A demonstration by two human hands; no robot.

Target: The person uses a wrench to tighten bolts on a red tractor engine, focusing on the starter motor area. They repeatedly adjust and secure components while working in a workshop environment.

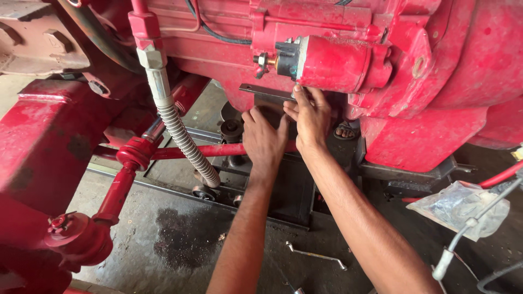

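Right hand (pixel 310 114) spread flat, fingers apart, thumb up against the red starter motor (pixel 332 62), palm on the dark metal plate (pixel 272 106) under it; left hand (pixel 264 139) also open, pressed on the plate's lower face, gripping nothing; plate hangs below the red engine block (pixel 229 49). Prob. stiff, heavy-ish steel w/ sharp edges; best held by both side edges. Spanner (pixel 316 255) lies on the floor (pixel 185 239).
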